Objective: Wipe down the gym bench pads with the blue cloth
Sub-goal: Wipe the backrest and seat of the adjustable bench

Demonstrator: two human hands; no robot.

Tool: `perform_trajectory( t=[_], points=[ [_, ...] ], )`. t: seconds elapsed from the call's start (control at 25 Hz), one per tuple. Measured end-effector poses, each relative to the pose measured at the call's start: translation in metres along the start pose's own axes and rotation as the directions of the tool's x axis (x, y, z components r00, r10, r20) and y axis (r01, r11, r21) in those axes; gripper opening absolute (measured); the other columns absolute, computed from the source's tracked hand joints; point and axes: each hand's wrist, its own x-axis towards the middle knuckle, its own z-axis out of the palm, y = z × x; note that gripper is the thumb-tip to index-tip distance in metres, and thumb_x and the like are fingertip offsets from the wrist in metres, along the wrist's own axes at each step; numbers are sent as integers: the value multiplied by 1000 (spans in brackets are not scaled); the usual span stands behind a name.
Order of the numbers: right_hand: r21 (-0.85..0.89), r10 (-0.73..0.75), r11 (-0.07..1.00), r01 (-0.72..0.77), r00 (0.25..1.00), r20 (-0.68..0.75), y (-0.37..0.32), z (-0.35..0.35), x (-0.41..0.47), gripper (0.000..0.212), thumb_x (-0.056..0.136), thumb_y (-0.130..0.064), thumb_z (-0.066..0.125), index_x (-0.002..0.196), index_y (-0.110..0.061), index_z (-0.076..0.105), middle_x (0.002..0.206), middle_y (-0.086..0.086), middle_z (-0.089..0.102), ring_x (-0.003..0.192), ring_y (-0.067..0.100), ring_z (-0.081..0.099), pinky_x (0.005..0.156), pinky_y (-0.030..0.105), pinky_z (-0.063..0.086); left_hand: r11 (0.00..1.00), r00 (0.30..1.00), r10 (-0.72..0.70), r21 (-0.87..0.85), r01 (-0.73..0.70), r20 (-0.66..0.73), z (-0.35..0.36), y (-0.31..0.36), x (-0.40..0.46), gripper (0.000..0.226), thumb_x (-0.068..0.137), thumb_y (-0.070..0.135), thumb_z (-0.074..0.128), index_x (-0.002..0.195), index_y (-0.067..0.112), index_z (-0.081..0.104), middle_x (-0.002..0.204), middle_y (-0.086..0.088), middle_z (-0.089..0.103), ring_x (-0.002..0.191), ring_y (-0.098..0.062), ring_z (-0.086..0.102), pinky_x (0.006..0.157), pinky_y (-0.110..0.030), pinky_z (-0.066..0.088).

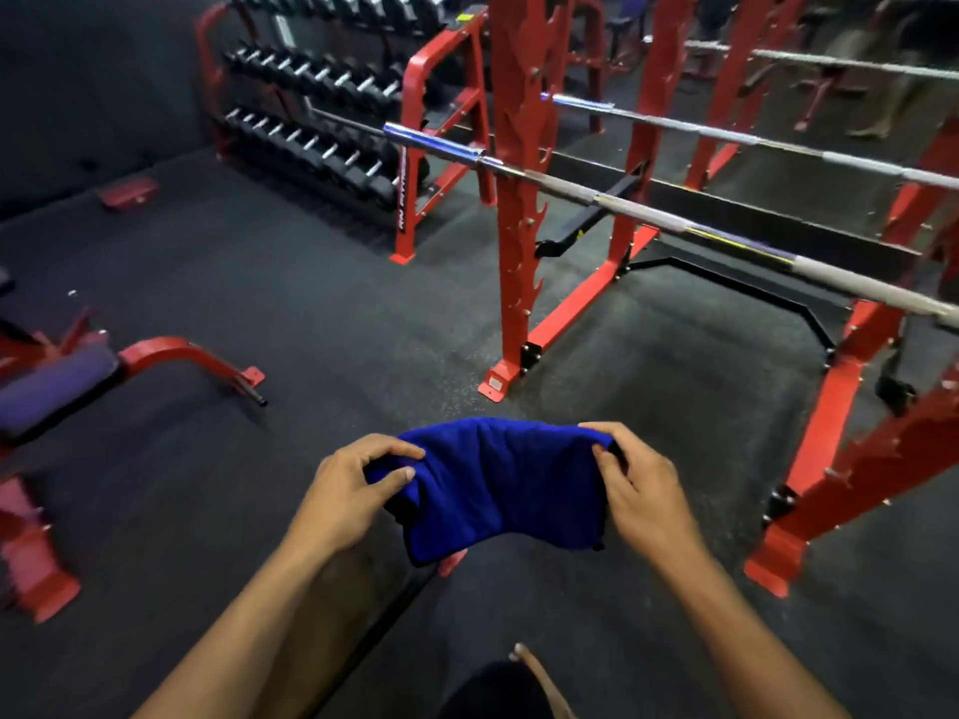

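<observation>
While the person stands on the dark rubber floor (pixel 322 313), both bare hands hold the blue cloth (pixel 498 485) out in front at about waist level, above the floor and not touching any pad. Left hand (pixel 353 485): fingers and thumb curled, pinching the cloth's left end. Right hand (pixel 638 485): fingers curled over the right end, gripping it. Cloth hangs slack between the two hands, folded or doubled, lower edge drooping toward the person. Purple bench pad (pixel 52 391) on a red frame (pixel 181 350) sits at far left, well apart from the cloth. Ahead and to the right, a red rack (pixel 519 210) carries a steel barbell (pixel 622 205) lying across it; a second bar (pixel 726 134) rests on uprights behind. Dumbbell rack (pixel 322 111) with rows of black dumbbells stands at the back left. Small red object (pixel 129 192) lies on the floor near the dark wall; cannot tell what it is.
</observation>
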Motion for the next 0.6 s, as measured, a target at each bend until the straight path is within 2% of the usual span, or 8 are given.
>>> perform_trajectory(
  t=[0.08,0.16,0.32,0.4,0.48,0.6],
  points=[
    [-30,-15,999,16,999,39,8,-8,34,30,98,-8,53,104,-34,68,94,-22,70,91,-3,63,78,18,47,995,992,-78,-69,71,-95,1,-4,21,38,86,0,76,96,37,72,102,27,71,101,3,68,90,-16,51],
    [-56,-9,998,16,994,110,16,-20,68,29,97,-11,56,102,-36,68,90,-21,70,87,0,65,77,25,51,983,972,-148,-136,125,-180,1,-2,48,41,84,-5,76,102,30,65,100,23,71,94,-1,71,85,-16,54],
    [-55,-20,998,32,979,201,18,-41,130,29,96,-9,57,97,-36,67,85,-17,70,77,2,63,70,26,49,985,955,-141,-139,107,-262,8,8,103,30,87,-6,73,101,20,67,97,29,70,91,11,66,79,-4,48],
    [-48,2,999,10,971,238,18,-43,156,35,90,0,56,92,-34,66,82,-14,69,72,5,61,67,26,48,972,950,-146,-218,86,-275,11,17,127,27,92,-3,69,100,22,67,98,28,71,96,7,66,83,-5,47],
    [-59,-1,998,21,948,317,19,-38,182,42,81,4,55,96,-35,64,91,-18,70,82,1,64,75,24,51,961,953,-108,-275,28,-282,18,29,151,21,96,10,63,102,29,65,104,20,71,104,-2,66,90,-11,46],
    [-70,-11,996,52,870,493,20,-22,228,51,77,1,54,110,-38,59,108,-21,69,103,-1,63,91,28,51,973,967,-62,-233,3,-246,34,46,189,20,105,11,51,107,29,61,109,23,65,108,2,60,94,-10,39]
  ],
)
